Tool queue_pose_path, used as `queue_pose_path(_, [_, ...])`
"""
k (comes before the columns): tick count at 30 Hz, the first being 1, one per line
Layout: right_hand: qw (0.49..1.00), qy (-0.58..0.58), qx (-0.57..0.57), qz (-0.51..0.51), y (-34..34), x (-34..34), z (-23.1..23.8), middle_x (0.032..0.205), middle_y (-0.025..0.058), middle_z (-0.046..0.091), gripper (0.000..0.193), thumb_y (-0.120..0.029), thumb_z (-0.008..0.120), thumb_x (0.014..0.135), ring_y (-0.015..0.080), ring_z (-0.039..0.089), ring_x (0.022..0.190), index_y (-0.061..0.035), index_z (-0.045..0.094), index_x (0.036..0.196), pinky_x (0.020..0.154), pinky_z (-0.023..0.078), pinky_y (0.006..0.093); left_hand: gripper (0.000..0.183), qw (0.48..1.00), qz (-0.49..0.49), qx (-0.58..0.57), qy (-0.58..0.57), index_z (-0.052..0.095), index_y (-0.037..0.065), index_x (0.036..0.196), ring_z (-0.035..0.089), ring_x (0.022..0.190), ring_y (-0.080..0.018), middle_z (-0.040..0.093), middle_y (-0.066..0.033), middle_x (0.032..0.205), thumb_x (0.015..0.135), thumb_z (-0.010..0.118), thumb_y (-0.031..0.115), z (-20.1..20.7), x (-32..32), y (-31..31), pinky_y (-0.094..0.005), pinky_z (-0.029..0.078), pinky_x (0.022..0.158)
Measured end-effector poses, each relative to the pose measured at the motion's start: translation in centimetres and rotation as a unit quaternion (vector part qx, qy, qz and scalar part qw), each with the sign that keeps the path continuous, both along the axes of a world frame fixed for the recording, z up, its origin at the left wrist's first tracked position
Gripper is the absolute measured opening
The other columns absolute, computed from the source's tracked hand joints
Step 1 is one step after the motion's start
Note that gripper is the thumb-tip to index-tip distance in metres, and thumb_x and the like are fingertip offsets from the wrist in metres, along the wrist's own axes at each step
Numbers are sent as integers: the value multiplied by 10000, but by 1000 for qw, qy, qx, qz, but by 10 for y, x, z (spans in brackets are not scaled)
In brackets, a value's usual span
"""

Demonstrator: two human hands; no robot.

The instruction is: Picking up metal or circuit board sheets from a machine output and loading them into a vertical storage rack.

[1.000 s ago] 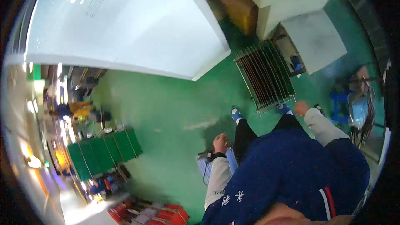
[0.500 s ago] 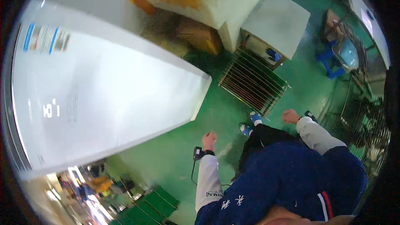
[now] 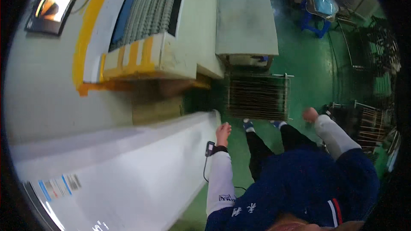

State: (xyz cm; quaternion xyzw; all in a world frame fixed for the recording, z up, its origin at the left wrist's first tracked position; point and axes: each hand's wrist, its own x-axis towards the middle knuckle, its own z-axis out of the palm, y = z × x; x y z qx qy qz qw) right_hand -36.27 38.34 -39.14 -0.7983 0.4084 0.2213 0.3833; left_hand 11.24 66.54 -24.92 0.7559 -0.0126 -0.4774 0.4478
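Note:
My left hand [image 3: 223,134] hangs in the air beside the corner of a large white cabinet-like box [image 3: 141,167]. It holds nothing, and its fingers look loosely apart. On the other side, my right hand [image 3: 310,114] hangs over the green floor with its fingers curled in and nothing visible in them; it is slightly blurred. Between and beyond my hands, just past my feet, lies a dark rack of thin parallel bars [image 3: 258,97] with a light metal frame. Neither hand touches it.
A machine [image 3: 192,30] with a ridged grey belt [image 3: 150,10] and yellow tape stands at the far left, below a lit screen [image 3: 55,4]. A white-topped table [image 3: 247,23] stands beyond the rack. Blue stool [image 3: 314,21] far right; more barred racks [image 3: 369,124] at right.
My view has turned left, bringing the belt and screen in. The rack now lies squarely before my feet, and the white cabinet has shifted lower. Both hands stay apart from things.

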Motion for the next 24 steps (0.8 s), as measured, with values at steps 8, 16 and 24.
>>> queue_pose_path(8, [870, -39, 40, -489, 81, 7, 56, 570, 138, 579, 322, -275, 619, 704, 222, 563, 518, 45, 609, 667, 523, 440, 380, 380, 989, -125, 78, -10, 603, 37, 967, 603, 713, -135, 653, -69, 868, 863, 574, 402, -21, 70, -44, -264, 460, 613])
queue_pose_path(16, [828, -66, 10, -557, 69, 35, 39, 698, 116, 610, 403, -329, 634, 758, 194, 563, 634, 72, 593, 761, 580, 431, 357, 429, 976, -184, 112, -22, 612, 36, 922, 517, 614, -91, 606, -18, 748, 856, 572, 458, -80, 122, -62, -244, 427, 578])
queue_pose_path(24, [719, -58, 95, -686, 59, 20, -54, 767, 50, 579, 492, -486, 636, 777, 116, 501, 661, -10, 604, 894, 564, 380, 256, 645, 987, -99, 130, -5, 522, -7, 1172, 534, 967, -184, 570, -110, 1103, 854, 511, 554, -147, 124, -96, -313, 415, 826])
